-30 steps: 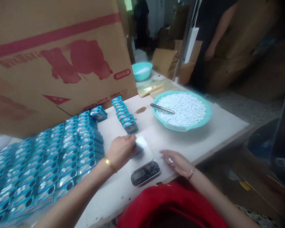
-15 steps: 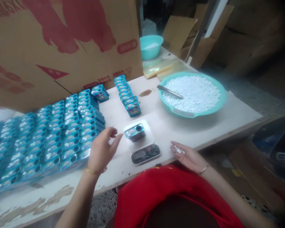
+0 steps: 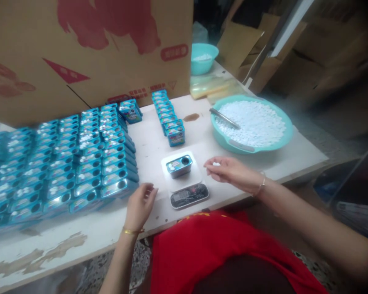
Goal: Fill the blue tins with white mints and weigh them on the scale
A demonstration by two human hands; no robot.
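Observation:
On the white platform of a small digital scale [image 3: 188, 196] stands a blue tin [image 3: 179, 166], upright, with a dark round hole in its top and a few small white bits on the lid. My right hand [image 3: 233, 173] is right of the scale, fingers curled around several small white tablets [image 3: 216, 164]; the tablets show between thumb and fingertips. My left hand [image 3: 142, 204] hovers over the table left of the scale, its fingers loosely bent and apart from the thumb, with nothing in it. Neither hand touches the tin.
A turquoise basin [image 3: 251, 122] full of white tablets holds a metal scoop [image 3: 225, 118]. Packed rows of blue tins [image 3: 88, 163] fill the left side; a shorter row [image 3: 168, 116] stands behind the scale. A large cardboard box [image 3: 116, 77] and a smaller turquoise bowl [image 3: 204, 61] are behind.
My right hand has moved up and left, closer to the tin, turning from palm up to fingers closed over the tablets. My left hand has dropped lower, away from the tin.

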